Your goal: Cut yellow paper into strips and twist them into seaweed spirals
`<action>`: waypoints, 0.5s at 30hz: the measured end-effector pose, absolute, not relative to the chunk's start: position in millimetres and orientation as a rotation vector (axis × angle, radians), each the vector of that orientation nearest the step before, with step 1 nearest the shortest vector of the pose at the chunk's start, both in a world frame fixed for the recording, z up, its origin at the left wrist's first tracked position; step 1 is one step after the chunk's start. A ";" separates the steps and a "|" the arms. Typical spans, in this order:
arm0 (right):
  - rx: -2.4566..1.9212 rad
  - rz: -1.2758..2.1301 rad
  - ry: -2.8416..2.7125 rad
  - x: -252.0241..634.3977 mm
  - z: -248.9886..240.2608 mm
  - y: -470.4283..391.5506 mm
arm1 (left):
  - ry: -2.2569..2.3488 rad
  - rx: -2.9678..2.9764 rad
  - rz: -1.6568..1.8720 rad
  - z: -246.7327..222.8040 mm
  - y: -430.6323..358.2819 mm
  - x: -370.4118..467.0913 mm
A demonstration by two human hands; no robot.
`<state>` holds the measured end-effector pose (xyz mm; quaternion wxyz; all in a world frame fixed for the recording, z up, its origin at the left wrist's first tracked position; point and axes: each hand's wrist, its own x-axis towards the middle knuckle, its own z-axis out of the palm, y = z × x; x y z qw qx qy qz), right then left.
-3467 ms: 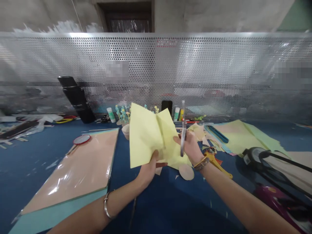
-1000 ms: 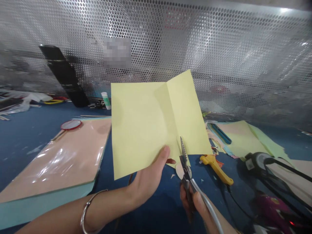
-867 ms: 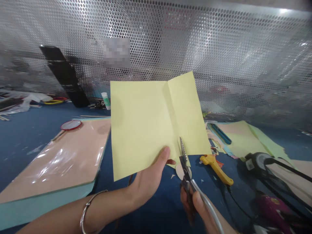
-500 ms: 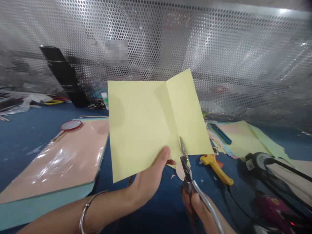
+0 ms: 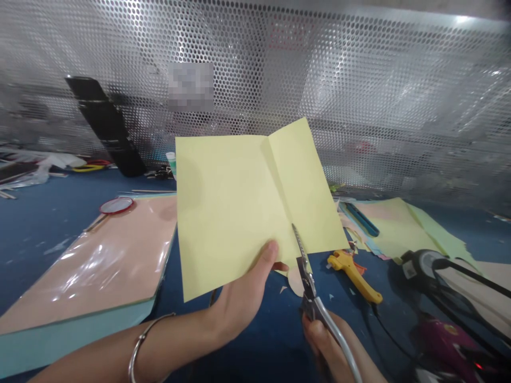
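Note:
A sheet of yellow paper (image 5: 231, 207) with a crease down its right part is held up above the table. My left hand (image 5: 247, 287) pinches its lower edge, thumb on the near face and fingers mostly hidden behind. My right hand (image 5: 333, 338) grips metal scissors (image 5: 309, 282) by their handles. The blades point up and away, at the sheet's lower edge by the crease, with paper on both sides of them. The lower blade is hidden by the paper.
On the left lies a plastic-wrapped pack of pink paper (image 5: 107, 250) with a red-rimmed round lens (image 5: 115, 205) on it. A yellow glue gun (image 5: 355, 274), a blue cutter (image 5: 361, 219) and paper sheets (image 5: 391, 223) lie right. A perforated metal panel (image 5: 255, 64) stands behind.
The sheet's top edge has tipped slightly lower and to the left. My right hand and the scissors have shifted a little; my left hand keeps its grip.

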<state>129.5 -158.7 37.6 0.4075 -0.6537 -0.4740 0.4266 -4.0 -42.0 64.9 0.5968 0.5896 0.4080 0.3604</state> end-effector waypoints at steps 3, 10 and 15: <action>-1.694 1.078 -1.129 130.3 32.9 -161.2 | 0.958 1.363 0.852 64.5 -42.0 -3.1; -1.508 1.267 -1.131 136.8 28.3 -155.1 | 0.966 1.406 0.820 64.9 -45.9 -5.4; -1.453 1.267 -1.122 138.0 31.3 -150.2 | 1.011 1.526 0.797 71.1 -51.9 -9.1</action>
